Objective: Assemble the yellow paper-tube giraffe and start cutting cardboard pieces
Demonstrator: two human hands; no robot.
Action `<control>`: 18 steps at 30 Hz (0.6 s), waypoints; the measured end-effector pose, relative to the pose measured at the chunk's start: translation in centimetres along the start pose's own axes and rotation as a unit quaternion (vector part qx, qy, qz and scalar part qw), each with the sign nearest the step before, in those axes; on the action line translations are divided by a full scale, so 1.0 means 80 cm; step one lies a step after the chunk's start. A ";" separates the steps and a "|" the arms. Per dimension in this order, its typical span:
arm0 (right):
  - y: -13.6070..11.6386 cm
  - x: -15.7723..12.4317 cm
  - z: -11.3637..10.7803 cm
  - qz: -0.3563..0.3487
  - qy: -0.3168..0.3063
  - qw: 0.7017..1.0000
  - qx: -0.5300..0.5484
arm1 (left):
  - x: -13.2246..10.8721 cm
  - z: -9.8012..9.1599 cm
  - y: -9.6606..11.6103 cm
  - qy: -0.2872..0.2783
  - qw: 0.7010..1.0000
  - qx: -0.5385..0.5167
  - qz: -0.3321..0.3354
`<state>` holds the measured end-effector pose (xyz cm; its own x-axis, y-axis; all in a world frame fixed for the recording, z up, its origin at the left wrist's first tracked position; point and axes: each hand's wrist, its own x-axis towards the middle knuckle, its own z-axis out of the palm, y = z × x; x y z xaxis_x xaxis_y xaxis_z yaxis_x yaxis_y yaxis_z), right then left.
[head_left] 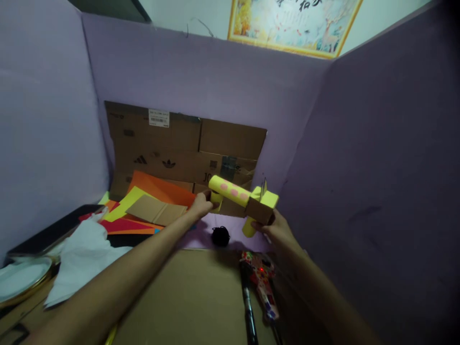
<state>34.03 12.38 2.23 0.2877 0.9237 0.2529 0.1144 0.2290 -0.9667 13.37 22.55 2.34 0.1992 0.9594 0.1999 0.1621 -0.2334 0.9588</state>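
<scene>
Between left hand point(201, 205) and right hand point(276, 226), spotted yellow model point(235, 192), gripped by both.

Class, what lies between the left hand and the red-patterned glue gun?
In the head view, a black bundle lies between the left hand and that glue gun.

Just the one cam here, worn on the person's head, facing forward and down past their own bare left hand point(202, 205) and bare right hand point(276, 227), roughly an arm's reach off. It's a pretty wide view with a slight tilt, catching a flat, tall purple panel point(43, 105) on the left, a matching flat purple panel point(373, 167) on the right, and a yellow-framed rectangular picture point(291, 28) at the far end.
</scene>
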 end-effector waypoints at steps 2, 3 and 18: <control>-0.023 -0.021 0.001 -0.012 -0.017 1.000 0.015 | -0.033 -0.026 0.028 0.010 1.000 0.001 0.023; -0.032 -0.036 0.002 -0.017 -0.031 0.999 0.017 | -0.056 -0.040 0.042 0.015 0.999 0.004 0.034; 0.008 -0.226 0.000 -0.067 -0.111 0.968 -0.213 | -0.346 -0.100 0.044 0.008 0.992 0.090 -0.089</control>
<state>28.89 -4.16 -3.00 0.0370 0.9485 0.3145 0.5315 0.2479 -0.8100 0.69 -3.54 1.82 0.1364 0.9900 0.0363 0.3636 -0.0841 0.9277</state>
